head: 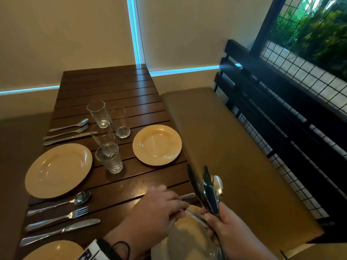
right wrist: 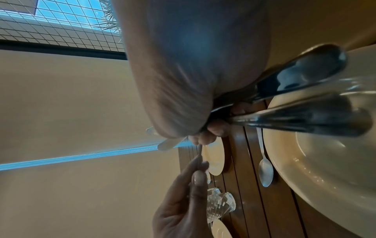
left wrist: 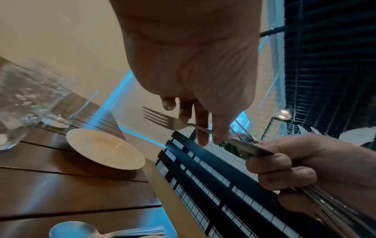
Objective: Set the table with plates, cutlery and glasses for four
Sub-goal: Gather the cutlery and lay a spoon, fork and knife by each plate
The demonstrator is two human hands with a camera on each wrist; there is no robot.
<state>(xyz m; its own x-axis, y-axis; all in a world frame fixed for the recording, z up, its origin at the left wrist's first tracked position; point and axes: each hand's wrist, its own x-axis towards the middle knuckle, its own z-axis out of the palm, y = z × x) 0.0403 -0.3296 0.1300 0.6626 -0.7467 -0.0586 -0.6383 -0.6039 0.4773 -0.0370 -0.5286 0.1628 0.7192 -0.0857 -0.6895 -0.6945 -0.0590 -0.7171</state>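
The dark brown slatted wooden table (head: 116, 94) carries four round cream plates: one at the left edge (head: 58, 170), a smaller one at the right edge (head: 157, 145), one at the near-left corner (head: 54, 250), and one under the hands (head: 187, 241). Four clear drinking glasses (head: 109, 158) stand grouped along the centre line. A steel spoon, fork and knife set (head: 62, 216) lies between the two left plates; a second set (head: 69, 131) lies beyond the far-left plate. One steel spoon (right wrist: 264, 167) lies just beside the near-right plate.

The left hand (head: 159, 205) pinches the neck of a steel fork (left wrist: 162, 120) between thumb and fingertips, tines pointing away. The right hand (head: 225, 228) has its fingers curled around a bundle of steel knives and a spoon (head: 208, 188), blades up, above the near-right plate; the fork's handle end sits in the same grip.

The wrist strap (head: 93, 252) bears printed characters, unreadable.
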